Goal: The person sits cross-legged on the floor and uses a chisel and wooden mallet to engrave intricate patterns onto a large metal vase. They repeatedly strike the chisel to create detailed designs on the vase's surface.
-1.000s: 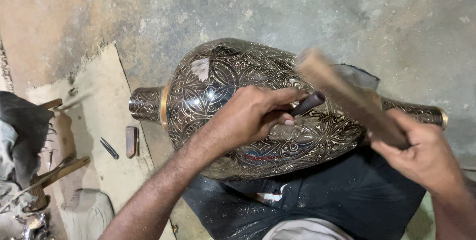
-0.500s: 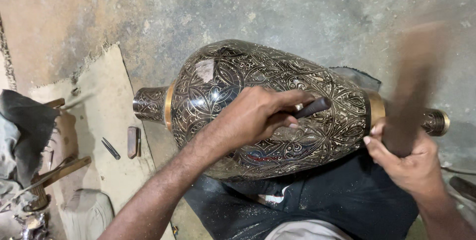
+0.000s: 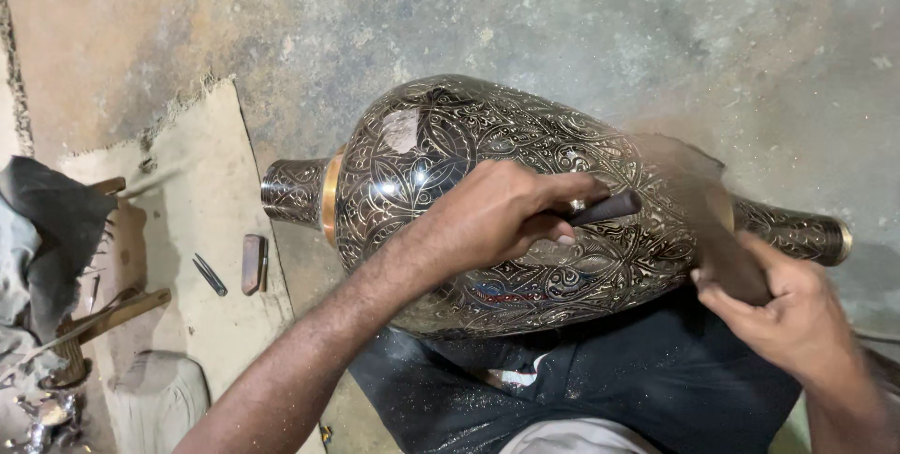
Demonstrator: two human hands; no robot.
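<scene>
Across the person's lap, on a dark cloth (image 3: 656, 388), lies one large engraved metal vase (image 3: 450, 163), on its side, with its narrow neck to the left and its foot to the right. Two hands work on it.

Fingers of the left hand (image 3: 497, 215) are curled tightly together around one dark chisel (image 3: 605, 208); only its blunt upper end shows past the knuckles, and its tip is hidden under the fingers against the belly of the vase. The heel of this hand rests on the engraved surface.

Fingers of the right hand (image 3: 787, 309) are closed around the handle of one wooden mallet (image 3: 698, 196), whose head is blurred with motion just to the right of the chisel's end; whether it touches the chisel cannot be told.

Out from the hands, the vase is black with fine pale scrollwork, and it bears one plain golden band (image 3: 330, 196) where neck meets body.

Left of the neck lies one sheet of worn board (image 3: 197, 154) on the concrete floor (image 3: 656, 32). On the board lie two small things side by side: a slim dark punch (image 3: 209, 274) and a short brown block (image 3: 252, 264). At the far left edge are a dark rag (image 3: 47, 215) and one wooden tool handle (image 3: 117, 312).
</scene>
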